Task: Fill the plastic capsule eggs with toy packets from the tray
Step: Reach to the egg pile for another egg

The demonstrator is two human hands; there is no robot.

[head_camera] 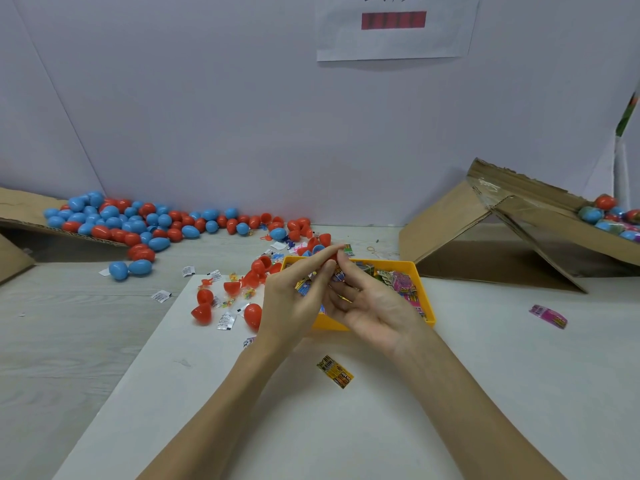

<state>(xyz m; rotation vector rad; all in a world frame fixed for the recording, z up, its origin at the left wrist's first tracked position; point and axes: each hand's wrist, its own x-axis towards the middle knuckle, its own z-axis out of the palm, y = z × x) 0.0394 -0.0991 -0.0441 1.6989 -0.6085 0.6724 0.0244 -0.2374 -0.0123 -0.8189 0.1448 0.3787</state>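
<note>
Both my hands meet over the yellow tray [426, 308] at twelve o'clock: the left hand [294, 299] and right hand [372, 306] pinch one toy packet [337, 273] between fingertips. Red capsule halves [239, 296] lie nearer my left, at ten o'clock; the egg pile [138, 220] sits farther off.

the light over my worktop [450, 393] is even and soft, bright without glare, and my hands throw only faint shadows. the wide lens bows the edges. my fingers [332, 252] look slightly smeared, and the eggs [131, 220] far left are soft.
</note>
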